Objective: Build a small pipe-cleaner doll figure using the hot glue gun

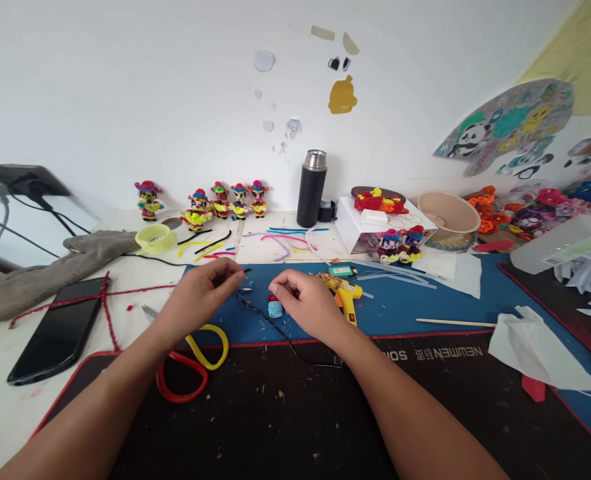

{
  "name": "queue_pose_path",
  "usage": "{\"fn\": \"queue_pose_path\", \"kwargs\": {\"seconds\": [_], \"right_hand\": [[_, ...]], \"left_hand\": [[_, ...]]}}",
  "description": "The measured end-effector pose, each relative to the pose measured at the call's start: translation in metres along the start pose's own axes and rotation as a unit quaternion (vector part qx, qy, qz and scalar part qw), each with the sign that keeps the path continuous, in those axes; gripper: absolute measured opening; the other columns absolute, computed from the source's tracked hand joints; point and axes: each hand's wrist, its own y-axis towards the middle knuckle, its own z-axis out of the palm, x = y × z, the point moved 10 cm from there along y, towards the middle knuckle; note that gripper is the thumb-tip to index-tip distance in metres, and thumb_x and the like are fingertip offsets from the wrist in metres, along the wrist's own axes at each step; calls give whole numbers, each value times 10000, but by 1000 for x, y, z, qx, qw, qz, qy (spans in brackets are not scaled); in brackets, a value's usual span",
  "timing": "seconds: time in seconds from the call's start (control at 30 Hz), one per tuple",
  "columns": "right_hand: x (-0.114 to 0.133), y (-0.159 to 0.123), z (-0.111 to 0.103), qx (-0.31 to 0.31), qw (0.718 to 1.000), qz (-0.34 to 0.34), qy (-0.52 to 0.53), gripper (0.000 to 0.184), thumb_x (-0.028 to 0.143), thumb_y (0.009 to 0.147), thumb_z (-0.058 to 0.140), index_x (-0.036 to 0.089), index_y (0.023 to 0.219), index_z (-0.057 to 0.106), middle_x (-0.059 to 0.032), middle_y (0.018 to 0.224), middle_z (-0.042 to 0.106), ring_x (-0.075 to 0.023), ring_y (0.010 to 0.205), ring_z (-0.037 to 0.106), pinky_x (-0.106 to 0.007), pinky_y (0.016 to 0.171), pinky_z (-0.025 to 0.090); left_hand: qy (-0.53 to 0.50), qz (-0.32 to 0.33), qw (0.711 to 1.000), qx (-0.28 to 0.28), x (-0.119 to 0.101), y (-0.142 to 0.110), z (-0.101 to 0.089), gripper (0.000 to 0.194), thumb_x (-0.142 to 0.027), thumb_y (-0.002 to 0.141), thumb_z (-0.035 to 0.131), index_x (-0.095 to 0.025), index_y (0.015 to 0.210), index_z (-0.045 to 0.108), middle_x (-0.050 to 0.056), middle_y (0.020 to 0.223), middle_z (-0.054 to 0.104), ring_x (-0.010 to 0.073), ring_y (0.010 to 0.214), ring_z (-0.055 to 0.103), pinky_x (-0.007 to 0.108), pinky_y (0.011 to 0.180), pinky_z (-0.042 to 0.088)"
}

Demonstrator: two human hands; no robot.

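Observation:
My left hand [201, 293] is closed in a pinch above the blue mat, and a short dark piece of pipe cleaner [248, 270] sticks out past its fingertips. Across a small gap, my right hand [309, 305] is pinched too; whatever it may hold is hidden. Just below the right fingers is a small light blue and red piece [275, 308]. Scissors with red and yellow handles [190, 363] lie under my left forearm. A yellow glue gun [348, 299] rests behind my right hand. Between the hands runs a thin black cord [280, 331].
Several pipe-cleaner figures [220, 200] stand along the wall, near a black thermos [311, 190]. Loose pipe cleaners [208, 243] lie before them. At left are a phone [58, 330] and red tinsel stems [108, 313]; at right, a wooden stick [452, 323] and white tissue [535, 347].

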Motion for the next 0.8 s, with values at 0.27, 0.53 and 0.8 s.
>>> {"fn": "queue_pose_path", "kwargs": {"seconds": [0.27,0.53,0.8], "right_hand": [[1,0,-2,-12,1000,-3,-5,175,341,1014,624,225,969,747,27,678,660,-149,613,569,-279,605,364],[4,-2,1,-5,1000,-10,-17,180,343,1020,612,236,982,751,17,708,689,-151,617,580,-283,597,355],[43,-20,31,47,998,-42,-8,188,357,1046,619,237,1020,761,2,782,755,-153,657,648,-268,636,424]], "left_hand": [[151,-43,987,-43,33,12,-34,271,-510,859,555,-266,789,651,22,707,707,241,638,601,325,603,379],[113,-21,991,75,33,8,-15,321,-561,851,566,-280,766,695,16,679,726,242,632,636,316,600,420],[65,-43,995,-54,28,9,-49,311,-510,903,558,-241,780,652,7,678,710,214,639,629,310,625,430]]}}
